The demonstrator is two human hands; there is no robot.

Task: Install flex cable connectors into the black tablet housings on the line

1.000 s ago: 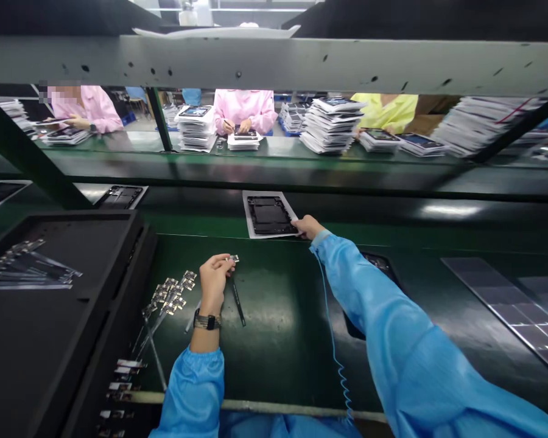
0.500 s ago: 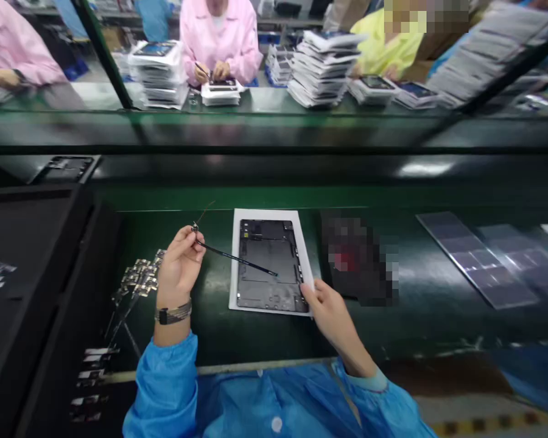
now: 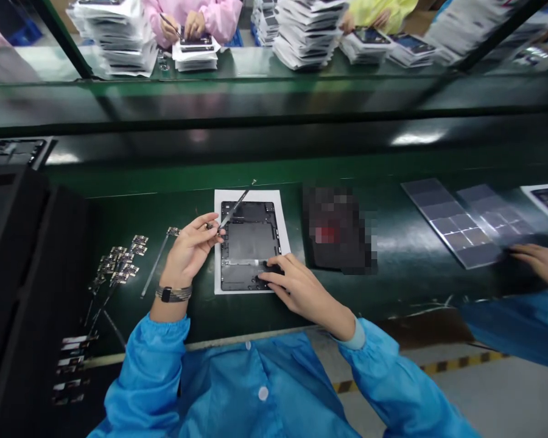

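Has shifted the right hand (image 3: pixel 307 295) from the edge of the white sheet (image 3: pixel 256 195) onto the lower right of the black frame (image 3: pixel 251 238), and has brought the left hand (image 3: pixel 187 252) over its upper left edge. In the left, pinches a thin cable (image 3: pixel 237 205), slanting up past the sheet's top. In the right, bends fingers by a pale band (image 3: pixel 242 263) (cannot tell whether gripping it). Keeps the frame flat on the sheet, on the green counter (image 3: pixel 201 322). Left: a loose cable (image 3: pixel 158 267), then clustered small boards (image 3: pixel 119 264) and a black case (image 3: pixel 22 274). Right: a blurred black object (image 3: pixel 319 249), clear sheets (image 3: pixel 454 225), another person's hand (image 3: pixel 541 261). Beyond: tall paper stacks (image 3: pixel 305 33).
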